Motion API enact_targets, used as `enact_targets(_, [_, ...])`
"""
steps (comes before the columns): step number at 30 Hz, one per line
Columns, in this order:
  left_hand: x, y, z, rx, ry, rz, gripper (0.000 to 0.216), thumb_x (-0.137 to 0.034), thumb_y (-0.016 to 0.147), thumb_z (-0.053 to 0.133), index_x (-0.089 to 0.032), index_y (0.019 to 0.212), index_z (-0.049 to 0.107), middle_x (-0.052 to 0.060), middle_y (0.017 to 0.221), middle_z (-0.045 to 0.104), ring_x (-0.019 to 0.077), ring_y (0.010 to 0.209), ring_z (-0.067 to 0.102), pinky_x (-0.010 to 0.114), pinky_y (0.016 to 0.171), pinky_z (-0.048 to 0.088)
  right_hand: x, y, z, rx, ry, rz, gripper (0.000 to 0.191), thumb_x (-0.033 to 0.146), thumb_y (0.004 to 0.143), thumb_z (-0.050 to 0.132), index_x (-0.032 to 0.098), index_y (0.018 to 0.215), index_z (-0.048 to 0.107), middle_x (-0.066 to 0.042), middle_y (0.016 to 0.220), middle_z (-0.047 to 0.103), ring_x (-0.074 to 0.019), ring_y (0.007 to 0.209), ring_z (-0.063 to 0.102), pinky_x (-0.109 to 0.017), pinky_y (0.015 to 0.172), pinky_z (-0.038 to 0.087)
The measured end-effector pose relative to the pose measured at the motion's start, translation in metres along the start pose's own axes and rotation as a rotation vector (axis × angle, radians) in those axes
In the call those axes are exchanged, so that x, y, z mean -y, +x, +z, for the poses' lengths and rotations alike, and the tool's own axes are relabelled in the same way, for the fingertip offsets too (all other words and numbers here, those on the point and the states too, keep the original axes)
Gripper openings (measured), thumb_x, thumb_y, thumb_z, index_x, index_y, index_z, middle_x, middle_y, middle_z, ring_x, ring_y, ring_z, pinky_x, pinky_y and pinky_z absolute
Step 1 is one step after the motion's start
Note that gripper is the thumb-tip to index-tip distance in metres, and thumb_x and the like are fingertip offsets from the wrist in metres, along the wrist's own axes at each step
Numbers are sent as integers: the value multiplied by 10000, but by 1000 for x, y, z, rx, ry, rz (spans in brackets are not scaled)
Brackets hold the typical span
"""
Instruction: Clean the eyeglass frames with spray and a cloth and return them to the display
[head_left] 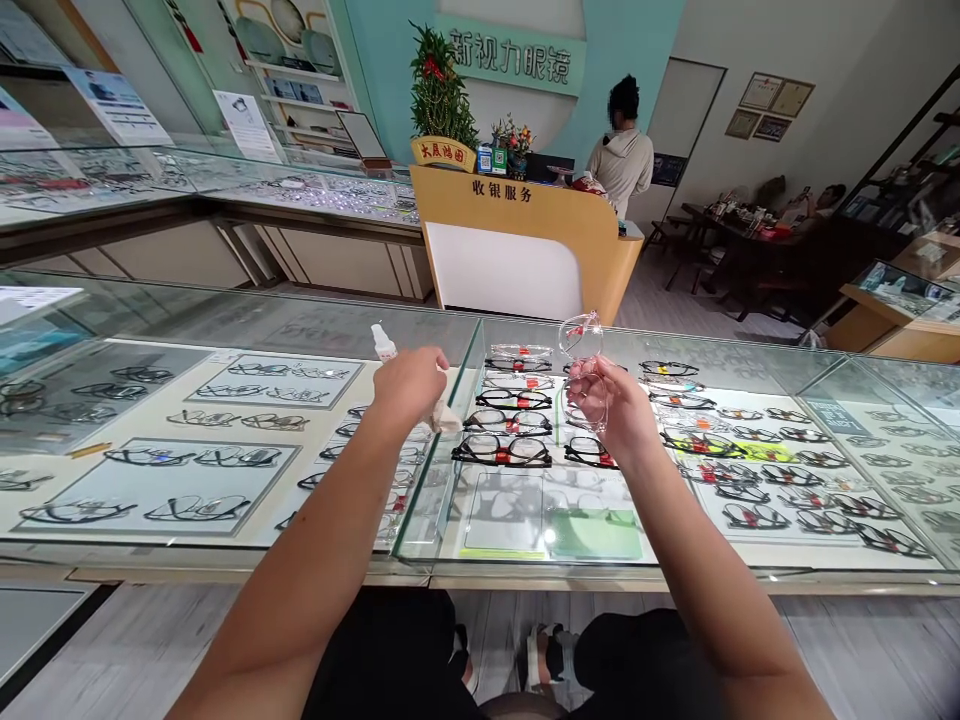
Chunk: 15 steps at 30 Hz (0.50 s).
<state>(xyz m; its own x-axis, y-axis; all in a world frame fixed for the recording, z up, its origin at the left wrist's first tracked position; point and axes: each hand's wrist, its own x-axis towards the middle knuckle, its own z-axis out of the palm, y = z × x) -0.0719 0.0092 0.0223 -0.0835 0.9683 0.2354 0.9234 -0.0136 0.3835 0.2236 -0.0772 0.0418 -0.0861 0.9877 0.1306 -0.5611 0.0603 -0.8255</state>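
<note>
My right hand point(616, 405) is closed around a pair of clear-framed eyeglasses point(577, 331), held up above the glass display counter point(450, 574) with one lens rising over the fingers. A small red mark shows on that lens. My left hand point(409, 386) is closed, with a pale cloth point(445, 418) poking out below its fingers. Just behind the left hand is a small white bottle point(383, 344) with a narrow nozzle; whether it stands on the glass or touches the hand, I cannot tell. Under the glass lie rows of eyeglasses point(502, 452), several with red stickers.
A yellow pencil-like stick point(91, 450) lies toward the left. Across the aisle stands a wooden cashier desk point(611, 265) with a plant point(441, 95), and a person point(621, 160) behind it. More glass cases point(315, 200) line the far left. A dark table point(739, 225) is at back right.
</note>
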Motion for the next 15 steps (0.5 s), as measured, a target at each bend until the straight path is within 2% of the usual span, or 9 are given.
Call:
enact_targets(3, [-6,-2,1,-32,-1,58,109,-193,864,640,-210,856,748,27,623,602,189,581,498,346,652,342,1,-1,1,61,3,7,178,388,816,795,220,793,741,-29,893,710,-153,752,594,-284,691,479])
enact_targets(6, [-26,-14,-4,-270,-128,322,225,-323,979,561,-234,1101,728,63,890,686,243,810,633,377,726,456,2,-3,3,58,-72,-14,120,342,800,781,230,796,739,-26,885,726,-163,770,601,-295,718,479])
enact_targets(8, [-41,-24,-5,-452,-236,529,297,-368,982,585,-226,1223,684,92,1046,700,272,990,662,424,886,517,3,-4,4,31,-174,-64,96,330,802,770,242,795,733,-22,876,742,-178,799,619,-313,760,482])
enact_targets(10, [-53,-34,-3,-557,-310,690,474,-420,931,676,-216,1353,609,132,1230,683,309,1156,645,477,1023,513,4,-6,5,14,-305,-130,84,332,817,760,255,800,730,-14,861,753,-201,848,652,-338,820,486])
enact_targets(12, [-61,-43,2,-585,-345,793,720,-488,859,767,-217,1473,508,168,1383,629,350,1288,605,520,1095,494,5,-7,5,22,-447,-185,89,347,851,740,266,815,733,-9,853,762,-221,884,677,-368,869,486])
enact_targets(15, [-68,-52,9,-555,-345,852,960,-589,788,831,-232,1564,393,192,1463,585,382,1355,580,543,1130,481,7,-9,6,43,-678,-272,108,337,904,692,273,836,747,-9,863,770,-234,879,663,-398,881,472])
